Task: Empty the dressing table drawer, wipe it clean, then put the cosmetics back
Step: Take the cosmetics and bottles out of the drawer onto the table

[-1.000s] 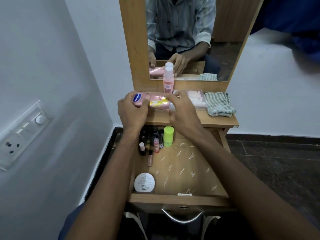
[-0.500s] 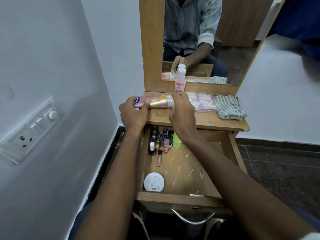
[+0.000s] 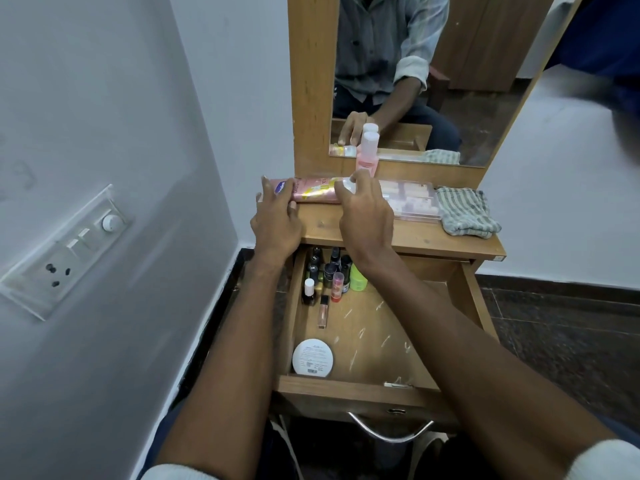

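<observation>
1. Lying on its side along the far left of the bench (image 3: 408, 235), a pink lotion tube (image 3: 313, 191) sits between both hands, its blue-labelled end toward the left.
2. The left hand (image 3: 277, 216) has its fingers fairly straight, the tips touching the tube's left end; its grip is loose, not curled round anything.
3. The right hand (image 3: 365, 211) arches over the tube's right end with fingers spread and bent; whether they touch the clear cap (image 3: 346, 183) or only hover cannot be told, and no firm grip shows.
4. Just beyond the tube stands a pink bottle (image 3: 367, 157) with a white cap, upright against the mirror (image 3: 450, 81) frame.
5. To the right of the tube lies a clear flat case (image 3: 412, 199), and right of that a folded striped cloth (image 3: 465, 213), near the bench's right edge.
6. Below, the drawer (image 3: 353, 384) stands pulled out toward the person. In its far left corner a cluster of small bottles (image 3: 325, 271) stands upright, with a lime-green container (image 3: 358, 280) at the cluster's right.
7. A slim tube (image 3: 323, 311) lies flat just nearer than the cluster, and a round white compact (image 3: 313, 357) rests in the near left corner.
8. A switch panel (image 3: 65, 251) is fixed on the left wall.
</observation>
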